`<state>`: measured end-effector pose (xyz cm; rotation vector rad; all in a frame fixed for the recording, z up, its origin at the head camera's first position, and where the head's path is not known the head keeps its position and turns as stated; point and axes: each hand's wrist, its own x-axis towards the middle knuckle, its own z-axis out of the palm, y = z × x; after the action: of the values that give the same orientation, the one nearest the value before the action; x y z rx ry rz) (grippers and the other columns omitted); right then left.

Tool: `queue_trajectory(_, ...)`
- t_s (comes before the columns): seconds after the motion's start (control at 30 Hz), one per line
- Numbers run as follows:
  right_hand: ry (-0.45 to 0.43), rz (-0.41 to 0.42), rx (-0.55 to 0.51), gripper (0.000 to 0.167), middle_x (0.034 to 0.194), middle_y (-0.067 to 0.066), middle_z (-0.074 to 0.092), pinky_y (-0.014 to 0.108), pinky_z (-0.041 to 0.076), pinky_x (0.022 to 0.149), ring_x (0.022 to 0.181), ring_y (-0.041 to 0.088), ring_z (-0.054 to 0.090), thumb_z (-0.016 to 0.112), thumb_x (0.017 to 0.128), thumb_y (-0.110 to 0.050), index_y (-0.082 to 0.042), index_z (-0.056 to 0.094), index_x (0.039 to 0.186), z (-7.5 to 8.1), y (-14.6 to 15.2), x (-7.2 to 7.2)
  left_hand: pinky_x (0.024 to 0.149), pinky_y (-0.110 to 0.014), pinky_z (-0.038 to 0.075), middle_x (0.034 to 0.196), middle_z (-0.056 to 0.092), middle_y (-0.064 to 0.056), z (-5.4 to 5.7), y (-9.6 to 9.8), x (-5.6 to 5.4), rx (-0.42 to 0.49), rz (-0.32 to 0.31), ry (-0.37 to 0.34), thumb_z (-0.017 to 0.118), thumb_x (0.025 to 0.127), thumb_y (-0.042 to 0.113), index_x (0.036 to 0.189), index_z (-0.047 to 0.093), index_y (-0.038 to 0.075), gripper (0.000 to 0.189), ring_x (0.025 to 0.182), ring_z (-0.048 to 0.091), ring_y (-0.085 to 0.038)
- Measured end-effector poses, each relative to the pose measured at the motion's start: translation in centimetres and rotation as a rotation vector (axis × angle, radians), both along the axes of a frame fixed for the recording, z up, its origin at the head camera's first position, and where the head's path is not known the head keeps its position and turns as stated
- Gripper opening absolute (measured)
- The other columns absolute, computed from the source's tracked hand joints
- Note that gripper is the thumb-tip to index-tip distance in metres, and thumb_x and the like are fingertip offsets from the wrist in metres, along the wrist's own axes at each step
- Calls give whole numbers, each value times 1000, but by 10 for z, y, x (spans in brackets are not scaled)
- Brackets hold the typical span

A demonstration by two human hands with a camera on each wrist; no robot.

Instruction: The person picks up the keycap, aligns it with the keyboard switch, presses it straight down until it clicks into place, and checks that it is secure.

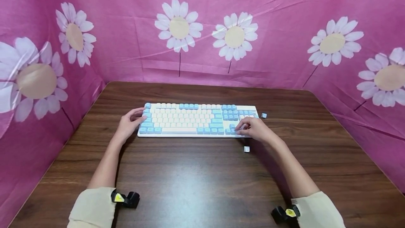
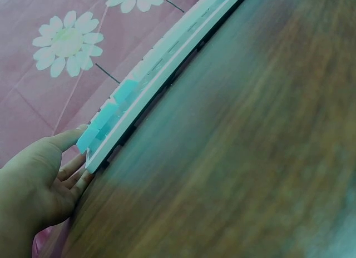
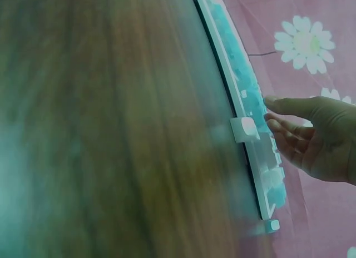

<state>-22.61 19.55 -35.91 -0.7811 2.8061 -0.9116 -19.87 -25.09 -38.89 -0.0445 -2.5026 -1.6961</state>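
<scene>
A white and light-blue keyboard [image 1: 177,119] lies across the far half of the table. At its left end my left hand [image 1: 128,124] grips the edge; in the left wrist view the thumb [image 2: 69,138] rests at the top by the blue keys, the other fingers by the side. My right hand [image 1: 254,128] is over the lower right of the keyboard, thumb and forefinger close together by the arrow keys. Whether a keycap is between those fingertips is hidden. A loose white keycap [image 1: 246,149] lies in front of the keyboard, and a loose blue keycap [image 1: 264,115] lies beyond its right end.
The brown wooden table [image 1: 190,171] extends in front of the keyboard. Pink cloth [image 1: 133,41] printed with white daisies surrounds the back and sides. Black cameras [image 1: 126,198] are strapped to both sleeves.
</scene>
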Motion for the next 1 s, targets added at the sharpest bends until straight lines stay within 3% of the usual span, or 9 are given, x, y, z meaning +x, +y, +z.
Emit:
queue_trajectory(0.1, 32, -14, 5, 6, 80, -3, 62, 30, 44, 63, 71, 13, 56, 73, 77, -10, -12, 70, 82, 2, 5, 5, 90, -48, 34, 123, 47, -32, 1, 1, 0, 4, -2, -2, 57, 91, 7, 127, 46, -8, 41, 110, 44, -41)
queue_trajectory(0.3, 18, -33, 22, 7, 78, -4, 61, 29, 43, 62, 69, 12, 55, 74, 77, -11, -12, 70, 82, 4, 16, 16, 90, -42, 35, 123, 50, -26, -15, -4, -7, -26, 1, 17, 58, 92, 16, 129, 49, -2, 42, 110, 46, -35)
queue_trajectory(0.43, -11, -18, 41, 7, 76, -5, 60, 28, 43, 62, 68, 11, 54, 73, 77, -12, -13, 69, 83, 5, 23, 23, 90, -44, 35, 122, 50, -26, -19, -4, -8, -23, 6, 31, 59, 92, 19, 128, 49, -1, 43, 109, 46, -35)
queue_trajectory(0.83, 2, 45, 41, 9, 77, -10, 62, 27, 44, 63, 68, 7, 55, 74, 76, -12, -15, 68, 83, -1, 38, 35, 93, -47, 33, 124, 48, -28, -9, -3, -6, -13, 11, -1, 57, 92, 14, 129, 48, -4, 42, 111, 44, -38)
queue_trajectory(1.0, -49, 45, 10, 14, 78, -9, 63, 26, 44, 65, 71, 6, 56, 75, 76, -13, -12, 68, 89, -8, 39, 38, 93, -51, 32, 125, 46, -30, -6, -3, -4, 6, 8, -16, 57, 91, 10, 128, 46, -6, 42, 113, 42, -42)
